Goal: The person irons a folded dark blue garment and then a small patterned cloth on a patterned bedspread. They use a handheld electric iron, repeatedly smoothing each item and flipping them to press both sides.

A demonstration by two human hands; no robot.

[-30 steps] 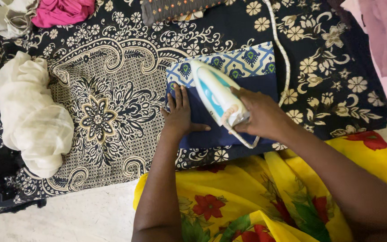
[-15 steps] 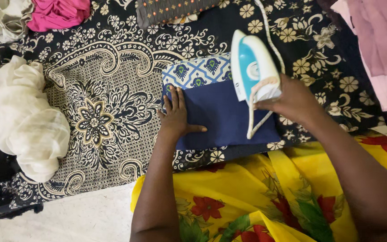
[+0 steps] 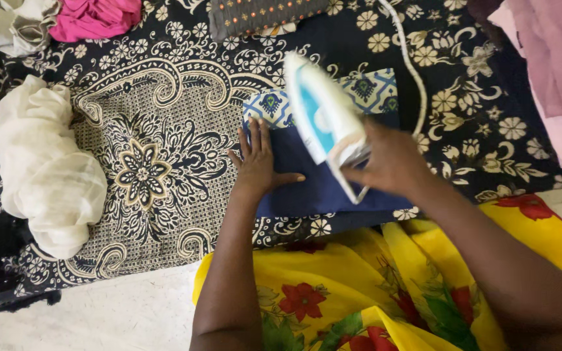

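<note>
- Covering most of the view: dark printed sheet (image 3: 151, 130), navy with cream paisley and flower motifs, woven-looking, spread flat as the ironing surface.
- Yellow floral garment (image 3: 372, 286) over the person's lap at the bottom edge; thin, glossy, red flowers.
- Crumpled cream cloth (image 3: 47, 169) at the left, soft and bunched, not ironed. Pink cloth (image 3: 95, 16) at top left and pale pink stack (image 3: 557, 65) at right, apart from the work.
- Folded navy cloth (image 3: 313, 175) with blue-white patterned border (image 3: 271, 107), centre of the sheet; rectangular, lying flat and smooth where visible. Judged mid-pressing, near half looks done.
- White and teal iron (image 3: 323, 120), smooth plastic, pointed nose, blurred, over the cloth's upper part; white cord (image 3: 411, 78) trails up right.
- Right hand (image 3: 388, 159) closed round the iron's handle.
- Left hand (image 3: 258, 162) open, fingers spread, palm flat on the cloth's left edge.
</note>
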